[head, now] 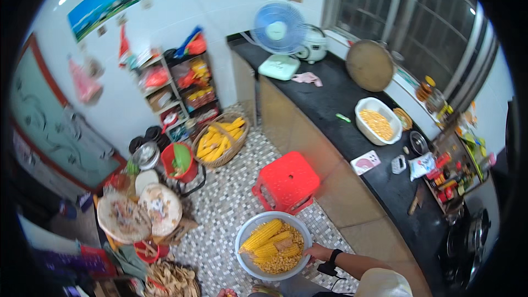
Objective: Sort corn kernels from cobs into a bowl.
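My right hand (318, 252) grips the right rim of a pale blue-grey plastic basin (240, 265). Loose corn kernels (274, 265) fill its bottom, and several yellow corn cobs (264, 237) lie on top of them. One piece among these cobs looks brownish and partly stripped. At the bottom edge a cut-off bit of skin (225, 293) with yellow specks beside it may be my left hand; too little shows to tell what it holds. Just beyond the basin stands a red plastic stool (288, 175).
A wicker basket (243, 140) of corn cobs stands on the mosaic floor by a red bucket (167, 161). Dry husks (171, 280) lie at the lower left. On the dark counter (330, 103) are a white tub (363, 126) of kernels and a fan (277, 29).
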